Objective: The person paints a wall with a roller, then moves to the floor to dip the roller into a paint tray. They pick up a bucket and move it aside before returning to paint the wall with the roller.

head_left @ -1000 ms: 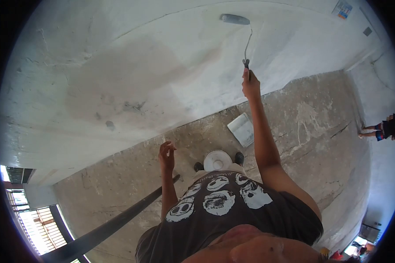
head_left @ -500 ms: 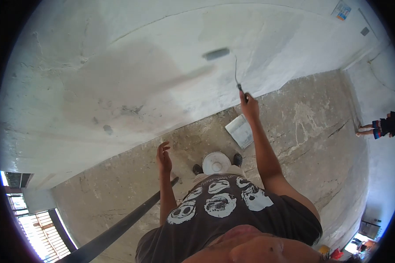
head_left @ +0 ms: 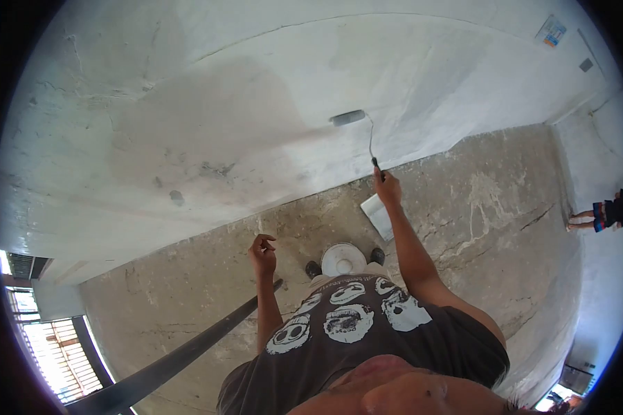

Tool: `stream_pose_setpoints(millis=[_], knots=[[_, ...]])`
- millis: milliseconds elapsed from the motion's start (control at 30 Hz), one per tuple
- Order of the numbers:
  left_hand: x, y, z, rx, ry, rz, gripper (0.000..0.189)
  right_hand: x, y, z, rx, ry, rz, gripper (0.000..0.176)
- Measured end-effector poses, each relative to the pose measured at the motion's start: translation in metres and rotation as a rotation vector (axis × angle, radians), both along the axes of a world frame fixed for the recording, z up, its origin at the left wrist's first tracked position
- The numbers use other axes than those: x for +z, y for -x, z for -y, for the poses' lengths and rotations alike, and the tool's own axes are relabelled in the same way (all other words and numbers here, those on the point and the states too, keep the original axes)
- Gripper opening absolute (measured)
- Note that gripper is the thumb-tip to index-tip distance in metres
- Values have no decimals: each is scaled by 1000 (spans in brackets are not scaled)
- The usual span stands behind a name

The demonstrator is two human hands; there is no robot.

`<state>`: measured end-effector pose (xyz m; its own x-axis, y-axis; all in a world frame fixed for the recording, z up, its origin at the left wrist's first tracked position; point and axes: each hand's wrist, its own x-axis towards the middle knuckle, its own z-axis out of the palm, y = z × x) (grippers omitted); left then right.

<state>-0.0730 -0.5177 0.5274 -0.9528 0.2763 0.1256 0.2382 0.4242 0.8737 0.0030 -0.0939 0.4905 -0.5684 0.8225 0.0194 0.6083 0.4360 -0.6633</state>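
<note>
My right hand (head_left: 387, 187) is closed around the dark handle of a paint roller (head_left: 347, 117). The roller's grey sleeve lies against, or very close to, the pale wall (head_left: 256, 111), and its bent wire frame runs down to my fist. Nothing is in my left hand (head_left: 262, 254), which hangs in front of my body with its fingers loosely bent and partly apart. Below my right wrist, a white tray (head_left: 376, 216) lies on the floor, partly covered by my forearm. Between my feet stands a round white bucket (head_left: 343, 259).
A dark pole (head_left: 187, 349) slants from the lower left to near my left forearm. The concrete floor (head_left: 491, 200) is stained and cracked. Another person (head_left: 606, 213) is by the right-hand wall. A barred window (head_left: 62, 356) is at lower left.
My right hand and the paint roller have moved lower in the view, with the sleeve nearer the floor line. My left hand's fingers have curled a little more. The whole view has shifted slightly.
</note>
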Motion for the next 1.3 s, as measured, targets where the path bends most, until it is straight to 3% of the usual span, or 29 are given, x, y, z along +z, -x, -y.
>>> stream_pose_setpoints(millis=[267,400,533,600,633,767,867,1000,1067,1100,1133,1167,1200,1233,1267,1300], knots=[[17,18,0,-8,-55,-15,27,140,22,-15,125,33,-132,44],[28,24,-8,50,-197,-11,24,115,34,-9,162,62,-155,41],[32,26,-7,55,-196,-88,22,-13,16,-4,102,31,65,53],[25,26,-3,46,-236,-85,21,-47,2,-1,69,17,163,55],[27,25,-3,51,-237,-91,21,-48,2,1,33,8,266,57],[36,25,3,48,-291,-38,22,-28,8,8,41,30,242,58],[35,23,2,77,-300,-8,21,26,4,17,57,51,140,58],[35,25,1,110,-303,9,17,112,26,30,64,75,-204,51],[46,21,-4,76,-291,12,16,130,47,26,117,18,-366,48],[38,22,-2,85,-339,22,15,118,61,19,171,-40,-502,45],[32,24,3,34,-290,-12,10,95,75,8,126,24,-306,42],[24,23,7,41,-317,-33,9,34,91,-7,158,-212,-373,40],[26,20,3,103,-396,75,11,10,96,-11,195,-373,-417,39],[13,24,5,110,-344,-15,12,5,97,-8,170,-310,-248,28],[-1,34,13,67,-366,-6,14,3,92,2,87,-222,-181,32],[15,27,3,149,-357,23,14,15,73,15,26,21,-162,39]])
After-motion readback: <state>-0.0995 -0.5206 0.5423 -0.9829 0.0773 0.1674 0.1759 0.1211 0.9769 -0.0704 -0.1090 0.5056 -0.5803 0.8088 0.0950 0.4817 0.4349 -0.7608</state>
